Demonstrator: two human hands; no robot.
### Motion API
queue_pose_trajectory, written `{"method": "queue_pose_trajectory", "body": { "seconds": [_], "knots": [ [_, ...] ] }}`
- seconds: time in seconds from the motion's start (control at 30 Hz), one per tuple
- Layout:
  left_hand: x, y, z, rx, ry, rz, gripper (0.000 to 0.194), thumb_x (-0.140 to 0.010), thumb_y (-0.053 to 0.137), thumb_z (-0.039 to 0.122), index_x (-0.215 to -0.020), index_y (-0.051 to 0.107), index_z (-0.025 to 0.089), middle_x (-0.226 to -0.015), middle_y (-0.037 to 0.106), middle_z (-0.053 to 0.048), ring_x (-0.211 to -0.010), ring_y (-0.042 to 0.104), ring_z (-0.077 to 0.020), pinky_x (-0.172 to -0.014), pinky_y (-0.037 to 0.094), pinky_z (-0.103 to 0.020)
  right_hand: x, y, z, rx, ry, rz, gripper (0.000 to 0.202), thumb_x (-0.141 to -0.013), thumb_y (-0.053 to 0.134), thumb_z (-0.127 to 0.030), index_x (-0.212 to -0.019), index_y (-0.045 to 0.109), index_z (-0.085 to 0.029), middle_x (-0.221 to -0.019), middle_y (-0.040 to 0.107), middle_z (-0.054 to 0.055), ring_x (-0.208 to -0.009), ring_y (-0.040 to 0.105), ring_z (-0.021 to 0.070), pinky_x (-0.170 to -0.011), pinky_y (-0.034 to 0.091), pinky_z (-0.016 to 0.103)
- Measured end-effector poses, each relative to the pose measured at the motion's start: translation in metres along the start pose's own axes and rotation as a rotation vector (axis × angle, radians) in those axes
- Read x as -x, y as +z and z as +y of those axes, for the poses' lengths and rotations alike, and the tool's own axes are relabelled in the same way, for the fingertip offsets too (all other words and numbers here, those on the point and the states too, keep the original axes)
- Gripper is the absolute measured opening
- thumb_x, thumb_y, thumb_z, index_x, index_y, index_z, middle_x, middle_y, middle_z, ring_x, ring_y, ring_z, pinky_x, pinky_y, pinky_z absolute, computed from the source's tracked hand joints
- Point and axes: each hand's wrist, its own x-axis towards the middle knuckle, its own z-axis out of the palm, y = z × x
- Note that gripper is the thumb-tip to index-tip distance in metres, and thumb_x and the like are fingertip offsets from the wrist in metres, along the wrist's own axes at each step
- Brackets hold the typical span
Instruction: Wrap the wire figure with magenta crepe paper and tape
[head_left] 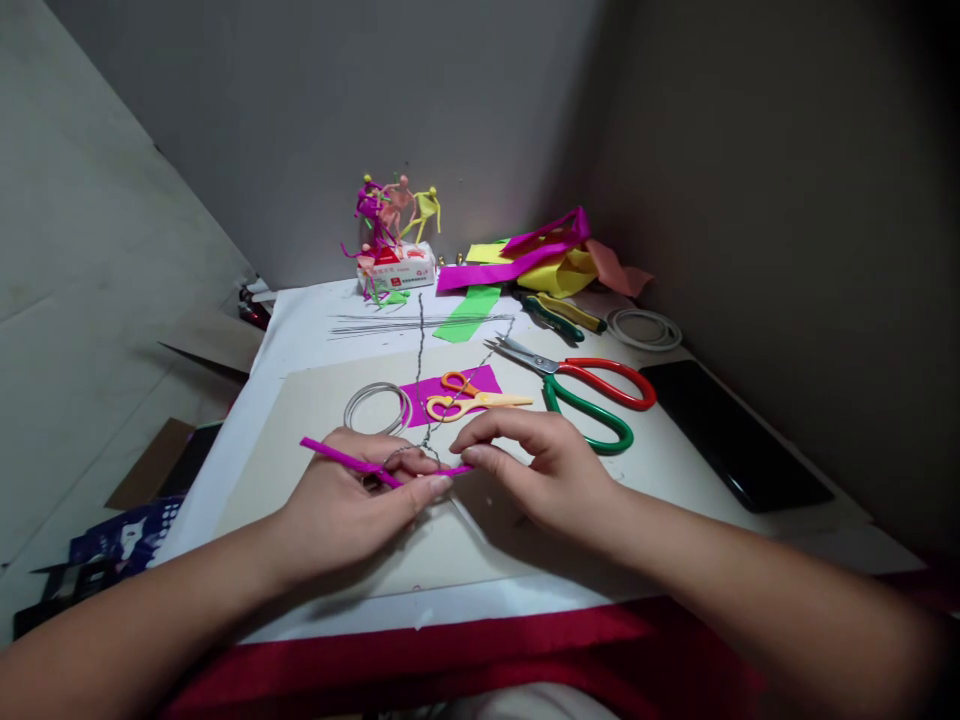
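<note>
My left hand (pixel 352 500) is closed on a twisted wire figure (pixel 421 365), whose two long wire legs point away from me. A magenta strip (pixel 334 455) runs across the wire, one end sticking out to the left past my left hand. Thumb and forefinger of my right hand (pixel 544 470) pinch the strip's right end, just right of my left thumb tip. Behind the hands lie small orange scissors (pixel 480 402) on a magenta paper piece (pixel 487 380), with a coil of wire (pixel 377 408) to their left.
Large red-and-green-handled scissors (pixel 592 385), pliers (pixel 559 318), a white coil (pixel 645 328) and a black phone (pixel 735 435) lie on the right. Behind are straight wires (pixel 375 326), coloured strips (pixel 525 262), and small figures (pixel 396 208) on a box (pixel 405 268).
</note>
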Motion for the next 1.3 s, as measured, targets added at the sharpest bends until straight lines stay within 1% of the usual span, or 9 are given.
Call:
{"method": "queue_pose_trajectory", "body": {
  "seconds": [0.07, 0.23, 0.43, 0.5, 0.6, 0.73, 0.97, 1.17, 1.3],
  "knots": [
    [0.000, 0.001, 0.001, 0.040, -0.048, -0.026, 0.013, -0.075, 0.064, 0.022, -0.065, 0.067, 0.015, -0.045, 0.058, 0.002, -0.041, 0.050, -0.0090, -0.040, 0.037, -0.018, 0.000, 0.000, -0.001, -0.030, 0.066, -0.021, 0.011, -0.084, 0.054, -0.013, -0.081, 0.064, -0.017, -0.080, 0.067, 0.002, -0.077, 0.061, 0.0124, -0.073, 0.047, 0.024],
    [0.001, -0.001, 0.000, 0.186, -0.225, -0.070, 0.018, -0.075, 0.066, 0.027, -0.063, 0.062, 0.015, -0.044, 0.054, 0.004, -0.040, 0.047, -0.0083, -0.040, 0.035, -0.018, 0.001, 0.001, -0.003, -0.052, 0.100, -0.071, 0.007, -0.082, 0.059, -0.015, -0.083, 0.066, -0.015, -0.082, 0.067, 0.002, -0.078, 0.060, 0.0124, -0.073, 0.046, 0.023],
    [-0.008, -0.004, -0.015, 0.390, -0.306, -0.332, 0.023, -0.077, 0.066, 0.033, -0.065, 0.065, 0.013, -0.049, 0.059, 0.000, -0.048, 0.047, -0.0088, -0.048, 0.033, -0.021, 0.001, 0.003, -0.002, -0.020, 0.148, -0.112, 0.012, -0.082, 0.056, -0.010, -0.079, 0.067, -0.015, -0.076, 0.066, 0.000, -0.072, 0.057, 0.0100, -0.069, 0.044, 0.021],
    [-0.011, -0.004, -0.020, 0.484, -0.330, -0.375, 0.023, -0.076, 0.065, 0.031, -0.063, 0.065, 0.013, -0.050, 0.061, -0.001, -0.050, 0.047, -0.0095, -0.051, 0.032, -0.022, 0.001, 0.002, -0.002, -0.016, 0.147, -0.111, 0.011, -0.081, 0.057, -0.010, -0.079, 0.067, -0.015, -0.075, 0.066, -0.001, -0.071, 0.057, 0.0099, -0.069, 0.044, 0.021],
    [-0.013, -0.004, -0.025, 0.571, -0.366, -0.381, 0.024, -0.074, 0.064, 0.029, -0.057, 0.065, 0.013, -0.049, 0.061, -0.002, -0.050, 0.044, -0.0098, -0.052, 0.030, -0.024, 0.001, 0.002, -0.001, -0.011, 0.125, -0.115, 0.011, -0.081, 0.058, -0.010, -0.079, 0.067, -0.015, -0.075, 0.066, 0.000, -0.071, 0.057, 0.0100, -0.069, 0.044, 0.021],
    [-0.014, -0.005, -0.024, 0.554, -0.383, -0.372, 0.021, -0.074, 0.065, 0.028, -0.059, 0.067, 0.013, -0.051, 0.064, -0.004, -0.051, 0.046, -0.0106, -0.053, 0.030, -0.026, 0.002, 0.003, 0.000, -0.013, 0.117, -0.134, 0.010, -0.082, 0.056, -0.011, -0.079, 0.066, -0.015, -0.074, 0.066, 0.000, -0.070, 0.057, 0.0105, -0.068, 0.044, 0.022],
    [-0.012, -0.006, -0.019, 0.449, -0.399, -0.373, 0.023, -0.075, 0.065, 0.030, -0.060, 0.069, 0.013, -0.053, 0.066, -0.004, -0.048, 0.038, -0.0084, -0.048, 0.025, -0.024, 0.002, 0.003, 0.000, -0.047, 0.188, -0.167, 0.011, -0.083, 0.054, -0.012, -0.080, 0.063, -0.016, -0.077, 0.064, 0.000, -0.073, 0.055, 0.0110, -0.070, 0.042, 0.023],
    [-0.011, -0.004, -0.014, 0.386, -0.444, -0.347, 0.030, -0.078, 0.063, 0.029, -0.051, 0.065, 0.014, -0.046, 0.060, -0.002, -0.046, 0.034, -0.0072, -0.047, 0.023, -0.023, 0.001, 0.006, 0.004, -0.209, 0.307, -0.187, 0.008, -0.083, 0.053, -0.015, -0.078, 0.060, -0.016, -0.071, 0.056, -0.002, -0.063, 0.047, 0.0088, -0.059, 0.038, 0.021],
    [-0.011, -0.002, -0.016, 0.511, -0.441, -0.303, 0.031, -0.077, 0.063, 0.025, -0.048, 0.062, 0.014, -0.043, 0.057, -0.001, -0.048, 0.041, -0.0075, -0.052, 0.030, -0.022, 0.000, 0.005, 0.001, -0.244, 0.340, -0.153, 0.007, -0.083, 0.054, -0.017, -0.078, 0.060, -0.016, -0.068, 0.053, -0.003, -0.060, 0.044, 0.0082, -0.057, 0.036, 0.021]
  ]
}}
